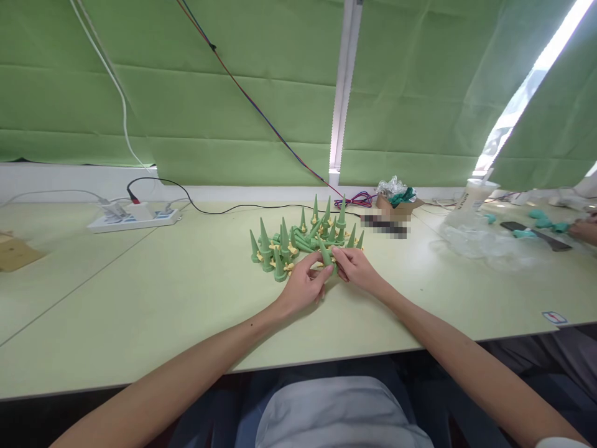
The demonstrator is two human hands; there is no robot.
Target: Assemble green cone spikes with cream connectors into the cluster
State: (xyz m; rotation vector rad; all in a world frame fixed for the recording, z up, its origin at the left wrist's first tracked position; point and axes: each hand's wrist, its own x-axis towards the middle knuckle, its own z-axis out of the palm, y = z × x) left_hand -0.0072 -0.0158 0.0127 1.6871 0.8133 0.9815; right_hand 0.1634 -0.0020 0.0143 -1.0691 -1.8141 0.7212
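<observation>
Several green cones [264,242] with small yellow pieces [293,250] around them stand in a cluster at the middle of the table; some green parts lie among them. At the cluster's near edge, my left hand [305,285] has its thumb and fingers closed round a tilted green cone [325,254]. My right hand [355,267] touches the other side of that cone, its fingers pinched together. Whatever small piece is between the right fingertips is too hidden to make out.
A white power strip [135,219] lies at the back left, with a black cable running right. Behind the cones is a cardboard box [396,208]. A cup [474,194] and clear plastic bags [476,239] are at the right, near another person's hand [585,229].
</observation>
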